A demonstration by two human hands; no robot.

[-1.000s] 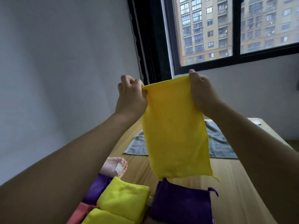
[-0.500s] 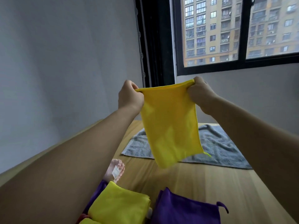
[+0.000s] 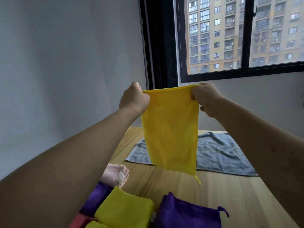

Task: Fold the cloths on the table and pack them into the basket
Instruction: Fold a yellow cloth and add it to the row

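A yellow cloth (image 3: 171,129) hangs in the air above the wooden table (image 3: 213,191), folded into a long strip. My left hand (image 3: 134,98) grips its top left corner and my right hand (image 3: 205,98) grips its top right corner. The cloth's lower edge swings free above the table, with a small loop tag at its bottom right. Folded cloths lie at the near edge: a yellow-green one (image 3: 125,209), a purple one (image 3: 187,214), another purple one (image 3: 97,199), a pink one (image 3: 115,175) and a red one (image 3: 80,221). No basket shows in the head view.
A grey towel (image 3: 218,153) lies spread flat on the far part of the table. A pale wall stands on the left, and a dark-framed window (image 3: 243,69) fills the back right with apartment blocks outside.
Both hands have lowered slightly and moved a little further apart, pulling the top edge taut. The cloth's lower end has swung away and back while the view tilted upward.
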